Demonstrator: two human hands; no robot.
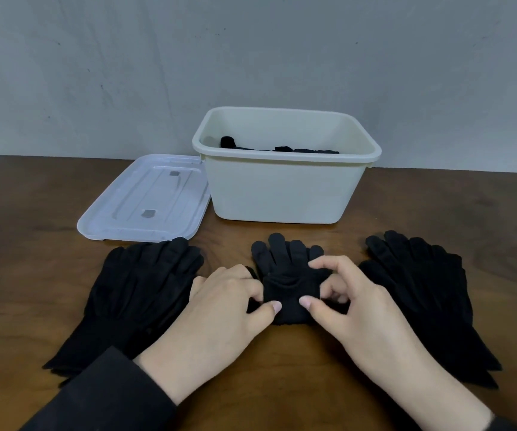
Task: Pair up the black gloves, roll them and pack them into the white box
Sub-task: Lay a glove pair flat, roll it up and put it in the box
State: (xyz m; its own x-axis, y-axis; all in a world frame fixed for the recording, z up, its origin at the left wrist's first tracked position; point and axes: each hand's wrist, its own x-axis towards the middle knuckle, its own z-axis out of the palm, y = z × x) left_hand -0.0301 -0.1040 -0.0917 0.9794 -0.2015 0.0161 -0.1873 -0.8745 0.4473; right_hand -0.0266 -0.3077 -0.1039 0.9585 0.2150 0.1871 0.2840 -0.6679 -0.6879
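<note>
A dark brown wooden table runs back to a grey wall and carries everything here. Toward its rear stands an open white box, and a clear plastic lid lies flat just beside the box on the left. Nearer the front edge lie three lots of black gloves: a left pile, a partly rolled middle pair, and a right pile.
</note>
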